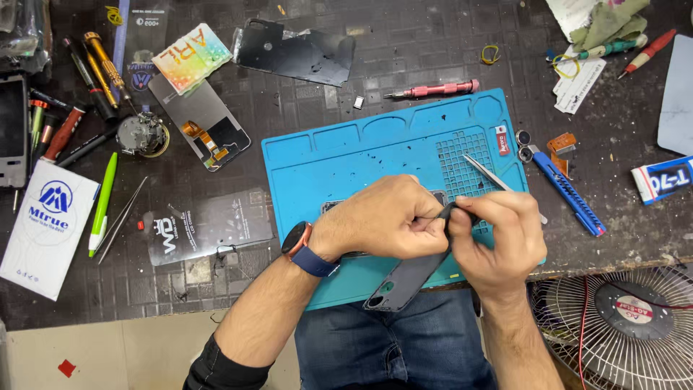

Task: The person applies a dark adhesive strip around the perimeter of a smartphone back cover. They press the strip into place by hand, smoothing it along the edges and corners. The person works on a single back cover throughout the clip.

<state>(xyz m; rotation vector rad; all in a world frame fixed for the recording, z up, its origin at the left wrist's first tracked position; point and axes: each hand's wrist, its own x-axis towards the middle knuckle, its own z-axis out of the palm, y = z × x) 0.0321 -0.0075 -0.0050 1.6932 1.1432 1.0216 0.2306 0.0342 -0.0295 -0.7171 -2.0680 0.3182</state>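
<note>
While I lean over the bench edge, my left hand (386, 217) and right hand (494, 235) are both pinched closed on the top end of a dark phone back cover (408, 278), which hangs tilted from my fingers over the near edge of the blue silicone repair mat (339, 162) and above my lap. Its lower end, with the camera cut-outs, points toward me. My right hand also carries metal tweezers (485, 172), their tip angled up-left over the mat's grid section. I judge the cover to be light, thin and somewhat flexible, liable to crack or crease if bent; it is best held by its long edges, not by the thin strip around the camera openings. A blue-strapped wristwatch (303, 247) sits on my left wrist. Right of the mat lies a blue utility knife (567, 189); beyond the mat's far edge rests a pink screwdriver (433, 90). Further left lie a phone display panel with an orange flex cable (202, 123) and another dark back cover (296, 54)
</note>
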